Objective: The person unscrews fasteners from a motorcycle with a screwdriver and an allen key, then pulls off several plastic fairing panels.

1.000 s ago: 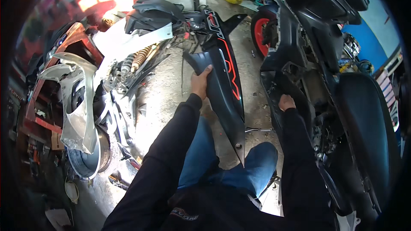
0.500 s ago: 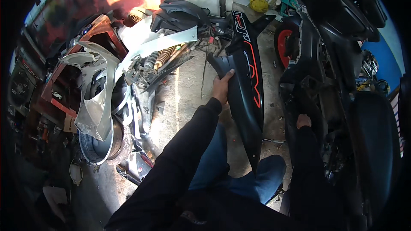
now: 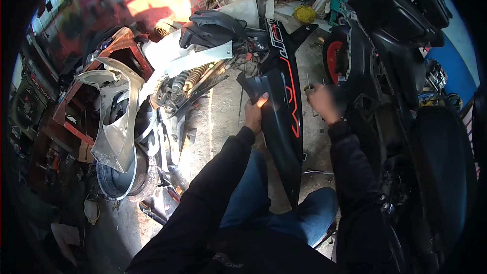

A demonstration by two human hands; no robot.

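Note:
My left hand is closed on the left edge of a long black motorcycle side panel with red and white graphics. The panel stands in front of me, its narrow lower tip between my knees. To the right of it, my right hand is closed, apart from the panel. A thin metal rod, perhaps a screwdriver shaft, sticks up from its fingers; the rest of it is hidden in the hand. Beside that hand is the black motorcycle with a red wheel rim.
At left, a grey fairing leans over a metal wheel rim. Shock absorbers and black plastic parts lie in the heap behind. A thin metal tool rests on the floor near my right knee. A yellow bundle sits farther back.
My right hand has come away from the motorcycle's side, moving left and farther off, and a thin rod now shows in it. The panel has shifted slightly left with my left hand.

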